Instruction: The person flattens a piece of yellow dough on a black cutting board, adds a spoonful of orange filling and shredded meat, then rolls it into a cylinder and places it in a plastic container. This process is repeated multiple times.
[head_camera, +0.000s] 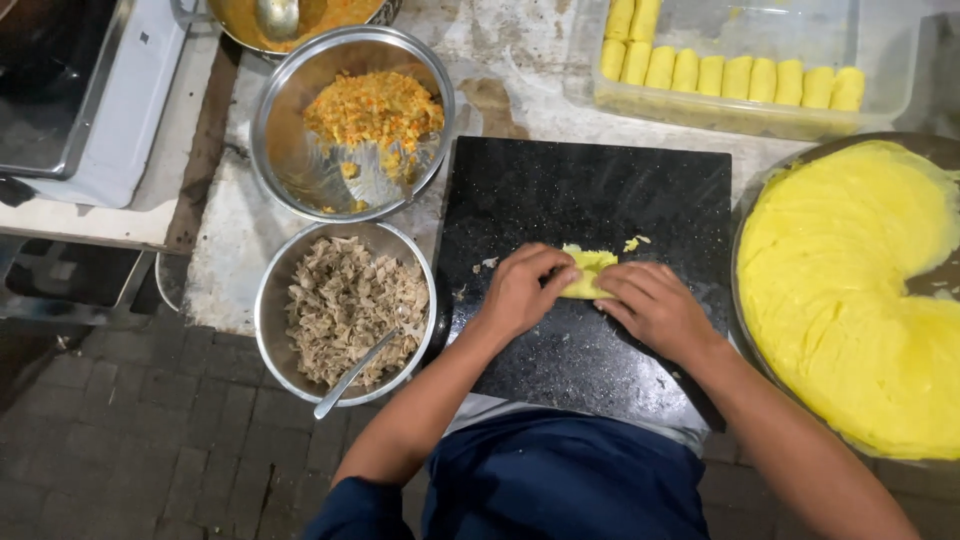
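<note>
Hands work together: I see left hand (522, 290) and right hand (655, 308) both closed over yellow wrapper (588, 270) on black board (560, 190).

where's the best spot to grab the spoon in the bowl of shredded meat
Grip the spoon by its bare handle end, which juts over the rim of the bowl at the lower left. Likely come from the near side; its scoop end is buried in the meat.
</note>
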